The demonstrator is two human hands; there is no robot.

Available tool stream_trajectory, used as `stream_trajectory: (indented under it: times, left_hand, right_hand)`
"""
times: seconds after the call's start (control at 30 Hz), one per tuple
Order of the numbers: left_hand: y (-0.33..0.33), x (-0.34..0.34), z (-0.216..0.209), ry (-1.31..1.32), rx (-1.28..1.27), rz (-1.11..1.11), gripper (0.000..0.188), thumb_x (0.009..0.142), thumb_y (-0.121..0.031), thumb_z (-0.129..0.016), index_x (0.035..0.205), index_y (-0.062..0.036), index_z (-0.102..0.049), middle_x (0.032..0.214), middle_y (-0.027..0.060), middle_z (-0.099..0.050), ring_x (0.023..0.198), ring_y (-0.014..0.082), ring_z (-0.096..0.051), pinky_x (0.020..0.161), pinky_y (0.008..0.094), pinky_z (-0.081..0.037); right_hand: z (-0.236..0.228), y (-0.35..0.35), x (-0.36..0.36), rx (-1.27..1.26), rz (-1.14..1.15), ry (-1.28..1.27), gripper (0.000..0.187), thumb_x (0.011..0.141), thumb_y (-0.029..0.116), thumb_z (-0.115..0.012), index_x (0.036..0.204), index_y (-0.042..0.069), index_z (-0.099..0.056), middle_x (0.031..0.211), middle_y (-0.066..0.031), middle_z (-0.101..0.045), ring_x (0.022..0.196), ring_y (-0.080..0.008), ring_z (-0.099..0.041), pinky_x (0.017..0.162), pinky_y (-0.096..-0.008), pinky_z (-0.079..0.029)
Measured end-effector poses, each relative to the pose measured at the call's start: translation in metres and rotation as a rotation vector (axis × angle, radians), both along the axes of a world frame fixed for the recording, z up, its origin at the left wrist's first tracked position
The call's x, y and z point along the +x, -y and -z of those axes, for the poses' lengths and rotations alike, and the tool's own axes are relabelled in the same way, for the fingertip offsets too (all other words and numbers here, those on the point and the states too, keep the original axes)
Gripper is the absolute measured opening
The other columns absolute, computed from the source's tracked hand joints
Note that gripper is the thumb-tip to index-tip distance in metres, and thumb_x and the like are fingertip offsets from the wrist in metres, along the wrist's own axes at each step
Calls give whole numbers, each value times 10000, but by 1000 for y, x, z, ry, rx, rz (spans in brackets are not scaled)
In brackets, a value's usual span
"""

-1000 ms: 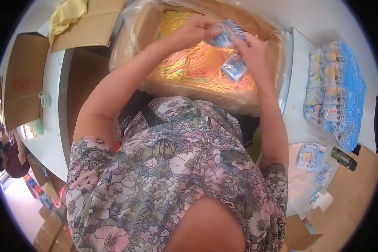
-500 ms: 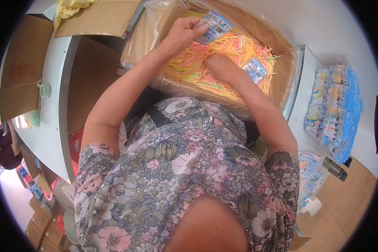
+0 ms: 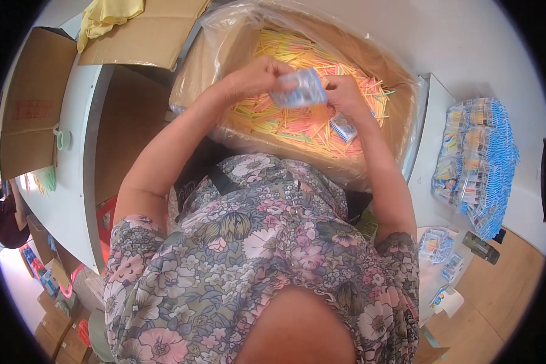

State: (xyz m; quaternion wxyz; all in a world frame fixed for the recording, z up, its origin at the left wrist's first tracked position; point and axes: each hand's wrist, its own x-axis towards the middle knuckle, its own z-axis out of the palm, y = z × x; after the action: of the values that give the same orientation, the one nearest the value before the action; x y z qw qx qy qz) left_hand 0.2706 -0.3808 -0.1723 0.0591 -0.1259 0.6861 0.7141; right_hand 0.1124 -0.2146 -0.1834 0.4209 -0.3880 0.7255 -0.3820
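Observation:
My left hand (image 3: pixel 262 79) pinches a small clear plastic packet (image 3: pixel 300 90) with blue print, blurred by motion, above a large carton (image 3: pixel 221 51) lined with clear film. Heaped inside the carton are thin coloured sticks (image 3: pixel 270 115) in yellow, orange, pink and green. My right hand (image 3: pixel 344 97) is closed at the packet's right edge, its fingertips partly hidden. Blurred orange sticks (image 3: pixel 321 116) show just below its fingers and seem held there. A second blue-and-clear packet (image 3: pixel 343 128) lies on the heap under my right wrist.
On the right, a thick row of filled blue-edged packets (image 3: pixel 482 164) lies on a white surface, with a few loose packets (image 3: pixel 435 244) nearer me. A dark green cylinder (image 3: pixel 481 247) lies beside them. Cardboard flaps (image 3: pixel 142 33) and a yellow cloth (image 3: pixel 109 18) are at upper left.
My right hand has come up out of the sticks to the packet in my left hand. That packet has moved down and is now blurred. The packet on the heap has shifted left and nearer.

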Motion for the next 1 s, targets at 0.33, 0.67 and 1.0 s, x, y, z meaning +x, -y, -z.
stream_trajectory:
  times: [0.33, 0.67, 1.0]
  left_hand:
    - [-36, -8, -4, -136, 56, 129, 165, 803, -80, -645, 932, 20, -670, 773, 11, -640, 722, 85, -571, 713, 237, -473]
    - [-46, -11, 17, -259, -192, 48, 103, 797, -46, -646, 879, 14, -663, 774, 38, -645, 717, 101, -579, 659, 260, -480]
    - [-33, -6, 6, -201, 88, 318, 167, 824, -139, -653, 887, 15, -674, 784, 27, -656, 731, 88, -583, 688, 246, -474]
  right_hand:
    - [-45, -11, 24, -212, 199, 351, 185, 785, 120, -677, 928, 9, -635, 737, -36, -620, 632, -79, -562, 548, -217, -444]
    - [-40, 0, 30, -137, 71, -389, 307, 818, 311, -646, 788, 7, -614, 669, -37, -585, 623, -91, -549, 547, -257, -434]
    - [-29, -8, 25, -231, 213, 22, 186, 805, 181, -648, 753, 9, -598, 640, 9, -545, 590, -55, -494, 520, -224, -411]
